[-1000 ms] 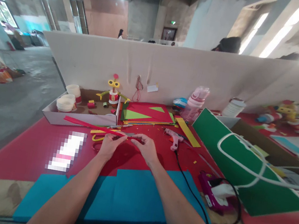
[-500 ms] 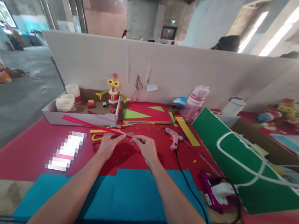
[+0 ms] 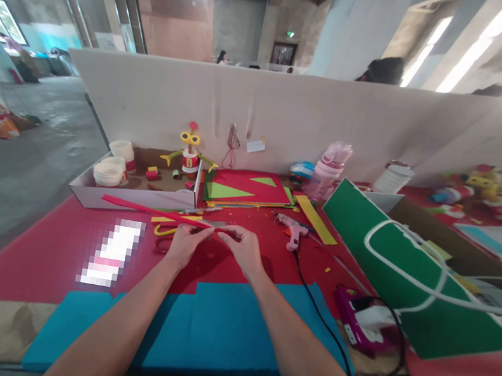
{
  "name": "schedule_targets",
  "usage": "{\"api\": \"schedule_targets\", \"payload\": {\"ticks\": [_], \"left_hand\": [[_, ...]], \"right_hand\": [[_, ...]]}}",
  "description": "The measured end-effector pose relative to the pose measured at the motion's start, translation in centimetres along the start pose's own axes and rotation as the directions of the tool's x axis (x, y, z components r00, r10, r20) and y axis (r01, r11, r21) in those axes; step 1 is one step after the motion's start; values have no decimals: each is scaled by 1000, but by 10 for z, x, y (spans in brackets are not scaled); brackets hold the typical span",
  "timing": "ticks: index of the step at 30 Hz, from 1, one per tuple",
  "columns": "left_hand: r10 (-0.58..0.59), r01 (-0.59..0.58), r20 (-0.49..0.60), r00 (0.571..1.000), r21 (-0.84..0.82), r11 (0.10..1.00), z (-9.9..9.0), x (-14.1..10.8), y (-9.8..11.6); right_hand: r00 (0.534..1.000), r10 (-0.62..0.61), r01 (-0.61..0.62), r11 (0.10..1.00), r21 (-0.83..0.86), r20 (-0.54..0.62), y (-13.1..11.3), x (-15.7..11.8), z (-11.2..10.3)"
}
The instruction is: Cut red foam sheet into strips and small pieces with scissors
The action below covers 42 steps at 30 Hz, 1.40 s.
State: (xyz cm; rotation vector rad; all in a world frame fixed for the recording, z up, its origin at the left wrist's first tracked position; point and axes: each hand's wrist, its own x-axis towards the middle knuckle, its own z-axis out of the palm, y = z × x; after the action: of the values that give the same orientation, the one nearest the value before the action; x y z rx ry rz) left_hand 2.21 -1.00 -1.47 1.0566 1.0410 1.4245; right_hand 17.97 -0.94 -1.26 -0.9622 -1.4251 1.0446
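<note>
A long red paper strip [image 3: 146, 209] stretches left from my fingers, slightly above the red-covered table. My left hand [image 3: 188, 243] pinches it near its right end. Close beside it, the fingertips of my right hand [image 3: 241, 247] are closed on the same end; the very tip is hidden between the fingers. Under the strip, partly covered by my left hand, lie yellow-handled scissors [image 3: 165, 231] and a yellow strip [image 3: 159, 219]. A pink hot glue gun [image 3: 292, 230] rests to the right of my right hand.
Behind are a stack of coloured paper [image 3: 251, 189], an open box [image 3: 133, 199] with paper cups [image 3: 109, 174], and a small paper-cup figure [image 3: 190, 155]. A green board [image 3: 390, 275] and purple power strip [image 3: 360, 325] stand right. Blue sheets [image 3: 231, 332] line the front edge.
My hands have drawn slightly closer together at the strip's end, and the strip has shifted slightly to the left. The other things on the table have not moved.
</note>
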Motion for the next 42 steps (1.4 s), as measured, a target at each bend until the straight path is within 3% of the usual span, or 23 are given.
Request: {"api": "schedule_targets", "payload": {"ticks": [5, 11, 18, 20, 23, 28, 34, 42], "left_hand": [[17, -16, -17, 1000, 27, 1000, 0, -1, 2], [23, -23, -12, 1000, 11, 1000, 0, -2, 3], [-69, 72, 21, 997, -213, 974, 3, 1, 2], [-68, 71, 21, 997, -174, 982, 1, 2, 1], [2, -2, 19, 1000, 17, 1000, -1, 2, 0], [67, -73, 34, 997, 228, 971, 2, -2, 1], [25, -35, 54, 998, 193, 981, 4, -3, 2], [-15, 13, 29, 999, 74, 997, -4, 4, -2]], "right_hand": [[993, 114, -113, 990, 81, -12, -6, -1, 0], [987, 160, -153, 971, 185, -21, -8, -1, 0], [987, 154, -158, 958, 240, 37, -2, 1, 1], [988, 143, -152, 966, 209, 58, -2, 1, -1], [995, 84, -89, 993, 72, 62, -3, 1, -4], [998, 15, -9, 993, -119, 53, -1, 1, -2], [998, 57, -55, 997, -52, 37, 8, 2, 0], [999, -4, 13, 980, -196, 47, 3, 2, -2]]}}
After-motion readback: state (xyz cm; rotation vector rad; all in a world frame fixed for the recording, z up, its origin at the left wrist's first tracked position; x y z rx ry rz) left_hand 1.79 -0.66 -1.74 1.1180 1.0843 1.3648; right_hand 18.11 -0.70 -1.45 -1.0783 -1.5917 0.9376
